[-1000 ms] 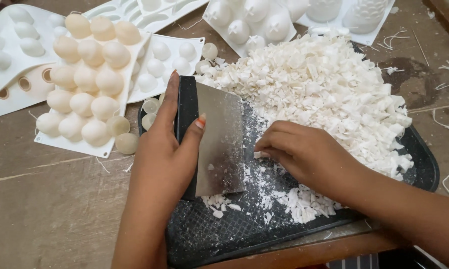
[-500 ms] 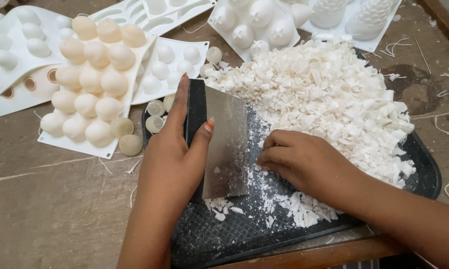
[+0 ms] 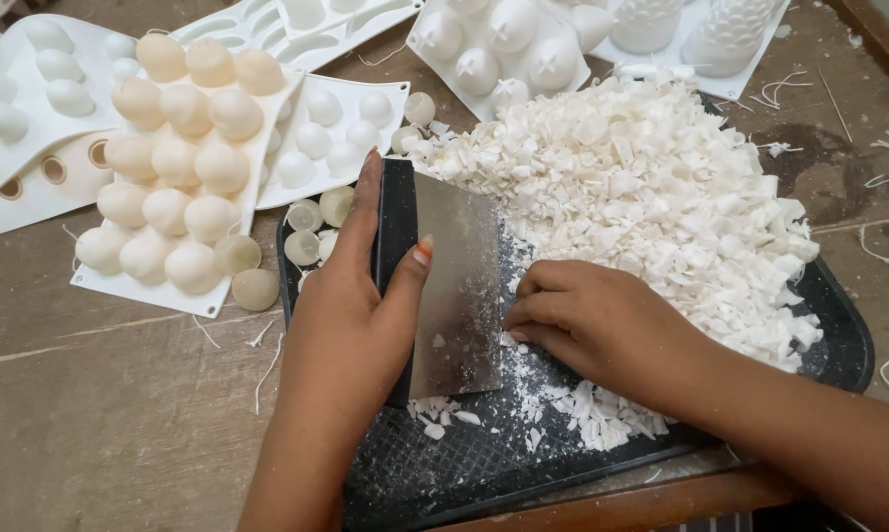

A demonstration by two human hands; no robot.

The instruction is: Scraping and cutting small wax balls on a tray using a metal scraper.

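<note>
On the black tray [image 3: 839, 365], our left hand [image 3: 351, 335] clamps the metal scraper [image 3: 454, 286] upright; right hand [image 3: 602, 325], fingers curled together, rests against white wax shavings [image 3: 651, 187]. Risk: blade nicking those knuckles.

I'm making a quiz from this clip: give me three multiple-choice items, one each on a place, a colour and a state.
1. Where does the pile of white wax flakes lie?
A on the black textured tray
B in a bowl
C on the floor

2. What colour is the handle of the flat steel scraper?
A red
B black
C yellow

3. How is the right hand?
A spread flat
B raised off the tray
C fingers curled, resting by the blade

Answers: 1 A, flakes cover the tray; 2 B, dark strip under the left hand; 3 C, knuckles bent beside the scraper.
</note>
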